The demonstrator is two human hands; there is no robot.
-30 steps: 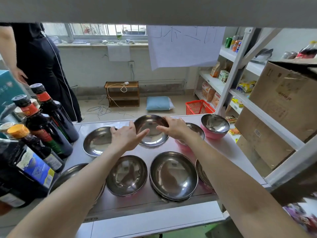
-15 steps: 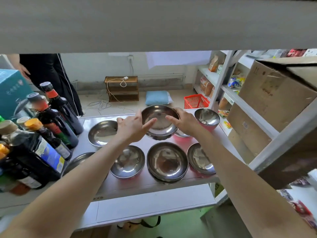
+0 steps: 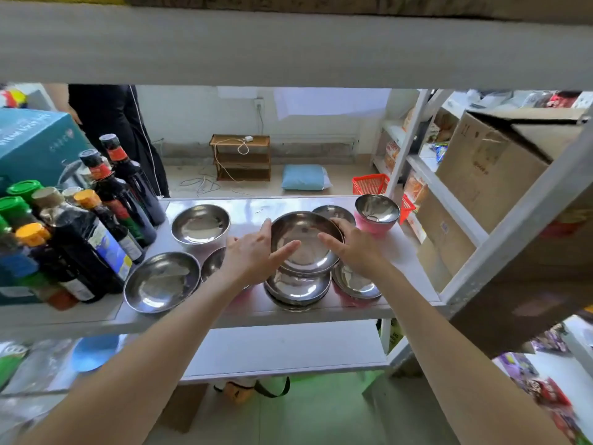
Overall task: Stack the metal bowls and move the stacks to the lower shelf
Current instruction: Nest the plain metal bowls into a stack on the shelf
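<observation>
Metal bowl point(image 3: 306, 240), held at its rim between left hand point(image 3: 253, 255) and right hand point(image 3: 354, 247), both clamped on it. Half a second ago it hung over mid-shelf; now it sits lower and nearer, just above the stack point(image 3: 296, 289) at the shelf's point(image 3: 256, 311) front edge. Other bowls unmoved.

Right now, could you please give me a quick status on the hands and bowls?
Both hands, left hand and right hand, hold one metal bowl. It hovers over the front stack. Lower shelf bare. Nothing blocking.
</observation>
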